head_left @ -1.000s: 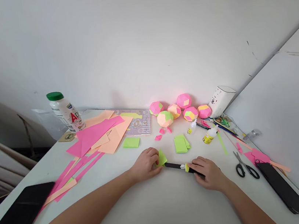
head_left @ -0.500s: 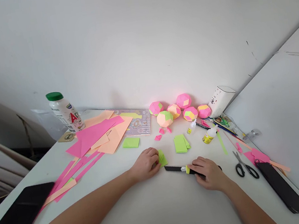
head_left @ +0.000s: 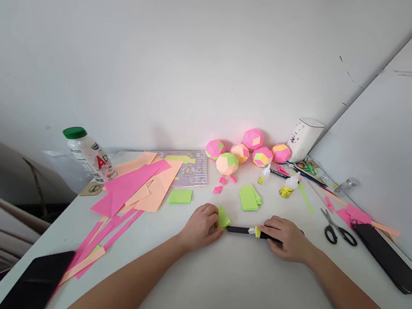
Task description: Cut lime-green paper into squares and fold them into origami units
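Observation:
My left hand (head_left: 202, 227) is closed on a folded piece of green paper (head_left: 223, 217), which pokes out past the fingertips near the middle of the table. In my right hand (head_left: 287, 237) is a black and yellow utility knife (head_left: 257, 232), its dark blade pointing left. The blade tip lies at the lower edge of the green paper. Beyond the hands are a small stack of green paper pieces (head_left: 249, 199) and another green piece (head_left: 180, 196). Several small pink folded pieces (head_left: 217, 190) lie behind the left hand.
Several paper balls (head_left: 227, 164) stand along the wall. Glue bottles (head_left: 289, 186), scissors (head_left: 338, 228) and a black case (head_left: 389, 256) are on the right. To the left are pink and peach sheets (head_left: 126, 188), a white bottle (head_left: 90, 154) and a black tablet-like slab (head_left: 27, 297).
The knife blade has shifted slightly up and left, so its tip meets the green paper's edge. The paper looks flatter together. My left hand stays in place.

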`<state>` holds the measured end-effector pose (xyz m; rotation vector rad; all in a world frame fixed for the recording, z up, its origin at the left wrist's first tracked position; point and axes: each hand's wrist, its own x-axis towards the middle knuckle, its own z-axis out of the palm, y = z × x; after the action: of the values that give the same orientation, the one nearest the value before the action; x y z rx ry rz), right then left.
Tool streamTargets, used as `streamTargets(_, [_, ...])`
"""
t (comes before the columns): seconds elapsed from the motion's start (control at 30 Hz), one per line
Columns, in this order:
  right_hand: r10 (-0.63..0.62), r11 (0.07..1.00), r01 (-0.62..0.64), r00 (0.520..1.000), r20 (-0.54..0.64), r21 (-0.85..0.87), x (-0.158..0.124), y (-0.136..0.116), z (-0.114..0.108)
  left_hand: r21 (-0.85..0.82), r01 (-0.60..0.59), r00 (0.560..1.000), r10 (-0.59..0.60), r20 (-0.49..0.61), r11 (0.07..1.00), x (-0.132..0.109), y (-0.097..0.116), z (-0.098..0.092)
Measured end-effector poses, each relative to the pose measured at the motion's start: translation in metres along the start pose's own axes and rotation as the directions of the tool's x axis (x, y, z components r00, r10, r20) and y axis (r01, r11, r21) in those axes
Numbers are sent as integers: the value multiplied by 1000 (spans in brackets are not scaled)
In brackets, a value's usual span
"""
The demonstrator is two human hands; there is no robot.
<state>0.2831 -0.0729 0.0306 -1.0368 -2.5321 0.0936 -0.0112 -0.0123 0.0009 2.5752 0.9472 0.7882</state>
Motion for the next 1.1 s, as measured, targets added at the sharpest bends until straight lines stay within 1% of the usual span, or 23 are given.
streamTargets(0.2, [5, 1000, -5, 1000, 4, -11, 0, -2, -1, -1, -21, 1000, 21, -9, 1000, 0, 0, -1])
streamTargets(0.5, [2, 1000, -2, 1000, 17, -2, 1, -2, -6, -4, -18, 1000, 18, -9, 1000, 0, 2, -2])
streamTargets(0.83, [5, 1000, -4, 1000, 13, -14, -1, 0, -15, -7, -15, 1000, 15, -4, 1000, -1, -1, 0])
streamTargets(1.1, [5, 999, -5, 1000, 10, -42, -1, -1, -14, 1, -12, 1000, 12, -3, 1000, -1, -1, 1])
